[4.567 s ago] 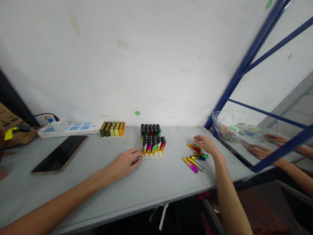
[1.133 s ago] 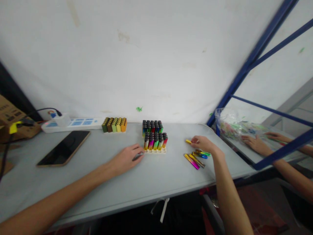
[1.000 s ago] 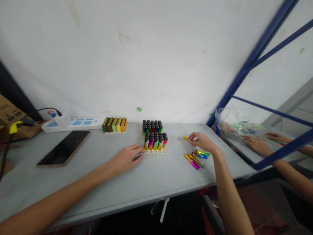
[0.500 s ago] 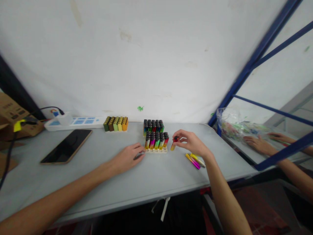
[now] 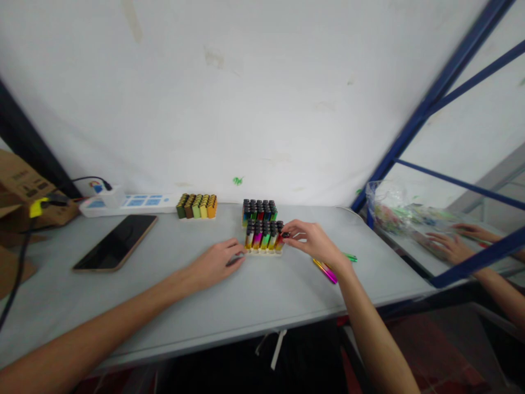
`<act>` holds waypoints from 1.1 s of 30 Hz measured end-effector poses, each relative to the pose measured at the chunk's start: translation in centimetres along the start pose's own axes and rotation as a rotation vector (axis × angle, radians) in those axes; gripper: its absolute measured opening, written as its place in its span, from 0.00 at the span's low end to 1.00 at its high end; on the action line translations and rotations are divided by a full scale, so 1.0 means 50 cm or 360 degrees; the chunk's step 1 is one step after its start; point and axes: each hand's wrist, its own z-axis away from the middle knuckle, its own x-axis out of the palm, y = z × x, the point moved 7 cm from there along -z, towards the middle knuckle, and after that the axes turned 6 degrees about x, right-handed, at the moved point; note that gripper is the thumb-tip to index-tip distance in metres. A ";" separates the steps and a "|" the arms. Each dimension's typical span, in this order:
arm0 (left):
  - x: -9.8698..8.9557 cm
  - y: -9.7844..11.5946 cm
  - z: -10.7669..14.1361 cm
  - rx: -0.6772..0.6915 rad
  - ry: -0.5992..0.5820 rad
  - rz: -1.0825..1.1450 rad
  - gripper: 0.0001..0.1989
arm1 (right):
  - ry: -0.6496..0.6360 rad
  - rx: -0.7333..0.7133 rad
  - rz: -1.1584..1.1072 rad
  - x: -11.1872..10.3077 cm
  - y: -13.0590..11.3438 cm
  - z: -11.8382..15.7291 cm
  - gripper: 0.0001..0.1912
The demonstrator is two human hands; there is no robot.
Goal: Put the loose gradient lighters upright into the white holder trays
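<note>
My right hand (image 5: 309, 239) pinches a lighter (image 5: 286, 235) by its black top, at the right end of the front rack. Its lower part is partly hidden by my fingers and the neighbouring lighters. Several colourful lighters (image 5: 265, 241) with black tops stand upright in that white rack (image 5: 262, 252). My left hand (image 5: 217, 261) lies on the table, thumb and fingers apart, fingertips against or very close to the rack's left end. A dark patch shows between them. Under my right wrist lie a yellow-and-magenta lighter (image 5: 326, 271) and a green one (image 5: 351, 257), partly hidden.
Behind the front rack stands another block of black-topped lighters (image 5: 260, 210). Farther left are gold-topped lighters (image 5: 197, 206), a power strip (image 5: 139, 204), a phone (image 5: 116, 243) and a cardboard box (image 5: 28, 189). Beyond the blue metal frame (image 5: 404, 142), another person's hands (image 5: 453, 246) work beside a plastic bag (image 5: 388, 208).
My right hand has moved left with the lighter, from beside the front rack to its right end. The left hand has stayed put. The view has shifted slightly.
</note>
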 end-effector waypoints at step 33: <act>0.000 0.000 0.000 0.0019 0.0015 0.0009 0.11 | -0.0035 0.0488 0.0586 -0.115 0.105 0.053 0.09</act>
